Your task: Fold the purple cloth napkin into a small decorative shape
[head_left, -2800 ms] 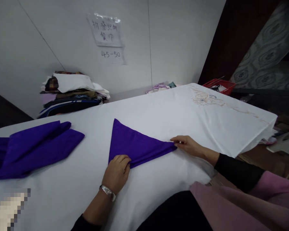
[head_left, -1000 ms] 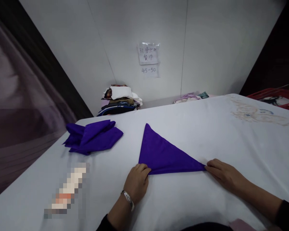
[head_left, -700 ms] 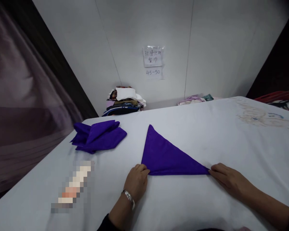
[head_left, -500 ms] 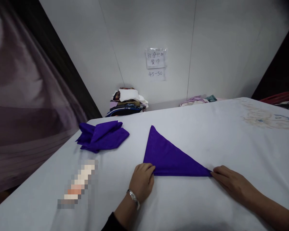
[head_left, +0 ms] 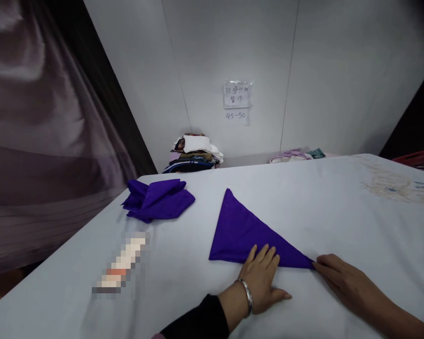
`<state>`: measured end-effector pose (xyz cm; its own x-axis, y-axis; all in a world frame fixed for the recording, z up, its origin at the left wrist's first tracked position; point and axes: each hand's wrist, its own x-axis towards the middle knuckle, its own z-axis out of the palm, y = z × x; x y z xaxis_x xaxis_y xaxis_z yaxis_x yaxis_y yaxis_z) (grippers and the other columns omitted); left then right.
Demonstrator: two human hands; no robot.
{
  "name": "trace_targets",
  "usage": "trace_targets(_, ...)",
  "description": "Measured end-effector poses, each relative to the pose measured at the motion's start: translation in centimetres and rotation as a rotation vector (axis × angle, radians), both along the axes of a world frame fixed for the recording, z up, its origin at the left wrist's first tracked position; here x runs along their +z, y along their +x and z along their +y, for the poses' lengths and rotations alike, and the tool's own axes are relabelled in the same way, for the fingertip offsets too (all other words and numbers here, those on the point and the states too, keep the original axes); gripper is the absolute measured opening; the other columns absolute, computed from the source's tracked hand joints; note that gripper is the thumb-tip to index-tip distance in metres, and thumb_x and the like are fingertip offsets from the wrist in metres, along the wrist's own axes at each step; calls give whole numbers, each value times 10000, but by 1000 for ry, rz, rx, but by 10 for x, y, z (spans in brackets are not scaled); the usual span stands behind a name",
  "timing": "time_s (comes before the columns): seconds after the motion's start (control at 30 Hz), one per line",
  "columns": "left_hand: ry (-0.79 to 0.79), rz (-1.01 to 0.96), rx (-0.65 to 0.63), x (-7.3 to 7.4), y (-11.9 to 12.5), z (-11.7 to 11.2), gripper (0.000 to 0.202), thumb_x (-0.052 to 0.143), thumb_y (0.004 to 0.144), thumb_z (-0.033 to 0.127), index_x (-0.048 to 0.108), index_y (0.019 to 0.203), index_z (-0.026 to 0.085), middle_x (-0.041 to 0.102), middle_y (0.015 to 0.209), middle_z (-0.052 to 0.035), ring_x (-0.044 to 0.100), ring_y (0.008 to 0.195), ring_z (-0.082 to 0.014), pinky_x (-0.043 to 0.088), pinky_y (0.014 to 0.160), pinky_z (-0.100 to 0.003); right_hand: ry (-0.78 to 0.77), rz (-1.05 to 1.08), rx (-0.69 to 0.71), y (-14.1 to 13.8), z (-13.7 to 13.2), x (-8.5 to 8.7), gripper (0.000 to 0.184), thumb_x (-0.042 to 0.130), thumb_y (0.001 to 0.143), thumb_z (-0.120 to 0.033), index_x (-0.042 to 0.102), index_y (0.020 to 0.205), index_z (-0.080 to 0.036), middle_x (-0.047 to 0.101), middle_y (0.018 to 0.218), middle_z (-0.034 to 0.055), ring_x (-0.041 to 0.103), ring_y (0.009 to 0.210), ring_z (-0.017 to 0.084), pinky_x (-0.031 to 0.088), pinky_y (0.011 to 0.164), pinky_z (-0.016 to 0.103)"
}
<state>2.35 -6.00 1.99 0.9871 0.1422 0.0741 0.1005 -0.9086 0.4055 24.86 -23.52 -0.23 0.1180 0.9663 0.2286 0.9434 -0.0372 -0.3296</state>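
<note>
A white-clothed tabletop (head_left: 314,197), its near edge cut off, bears a flat purple fabric triangle (head_left: 242,230) well in from the left edge, likely light, limp, best taken by its corners. The left hand (head_left: 259,280), fingers spread, rests on the triangle's near side; the right hand (head_left: 346,280) pinches its right tip, thumb hard to make out.
</note>
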Motion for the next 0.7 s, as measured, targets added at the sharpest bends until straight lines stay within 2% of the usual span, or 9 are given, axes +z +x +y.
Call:
trace_targets(0.17, -22, 56, -13, -3, -5, 0, 778, 312, 824, 669, 198, 1423, 186, 210, 1492, -92, 83, 1381, -252, 84, 1123, -499, 90, -128, 32, 3, 0, 3, 300, 423, 882, -322, 656, 1056, -250, 659, 1050, 82, 616, 920, 238, 504, 783, 371)
trace_targets(0.3, -35, 62, -3, 0, -6, -1, 774, 279, 827, 678, 203, 1421, 187, 204, 1495, -86, 72, 1383, -244, 64, 1126, -490, 190, -243, 69, -14, 13, 5, 383, 463, 880, -311, 528, 1253, -254, 551, 1271, 62, 509, 1153, 239, 453, 927, 403)
trace_targets(0.43, -42, 53, 6, 3, -5, -3, 769, 283, 831, 671, 195, 1422, 187, 231, 1488, -80, 84, 1382, -234, 68, 1129, -476, 82, -210, 189, -44, 39, 1, 565, 480, 881, -388, 300, 1401, -262, 371, 1420, 44, 341, 1295, 239, 360, 1030, 429)
trace_targets(0.53, -64, 50, 17, 5, -5, -5, 740, 258, 851, 648, 171, 1427, 193, 244, 1485, -69, 102, 1380, -226, 73, 1129, -469, 1, -159, 245, -54, 50, -11, 701, 492, 857, -473, 180, 1435, -229, 266, 1463, 66, 265, 1327, 260, 317, 1057, 438)
trace_targets(0.63, -69, 54, 19, 6, -6, -5, 736, 238, 855, 647, 174, 1427, 188, 236, 1486, -76, 110, 1379, -225, 71, 1129, -465, -39, -118, 229, -50, 49, -25, 730, 483, 855, -492, 137, 1439, -225, 242, 1467, 75, 259, 1327, 268, 292, 1066, 448)
trace_targets(0.7, -61, 56, 4, 6, -6, -4, 756, 255, 846, 656, 175, 1427, 180, 220, 1490, -87, 94, 1381, -234, 71, 1127, -472, -37, -106, 211, -43, 42, -31, 694, 483, 861, -473, 160, 1433, -250, 260, 1460, 60, 276, 1320, 266, 277, 1071, 449)
